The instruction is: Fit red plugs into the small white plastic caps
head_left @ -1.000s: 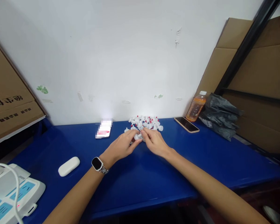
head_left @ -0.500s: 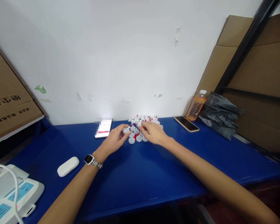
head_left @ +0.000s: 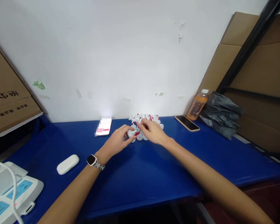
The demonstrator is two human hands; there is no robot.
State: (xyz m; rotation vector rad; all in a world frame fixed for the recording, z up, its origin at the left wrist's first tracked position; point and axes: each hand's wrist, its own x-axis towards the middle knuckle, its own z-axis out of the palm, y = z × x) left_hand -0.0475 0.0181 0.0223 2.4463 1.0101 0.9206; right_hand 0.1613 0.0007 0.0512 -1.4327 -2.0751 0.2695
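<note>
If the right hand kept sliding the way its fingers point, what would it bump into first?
The right hand points away and a bit left, into the pile of small white and red plastic pieces that its fingertips already touch. Beyond that is probably the white wall, though depth is hard to judge.

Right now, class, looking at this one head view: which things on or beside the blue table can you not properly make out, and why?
- Lit phone, head view: screen blurred, unreadable.
- Small white and red parts: too small to identify; some hidden under the left hand and right hand.
- What each hand's fingers pinch: covered by the fingers themselves.
- Cardboard box: cut off by the left edge.
- White device: cut off at the bottom-left corner.
</note>
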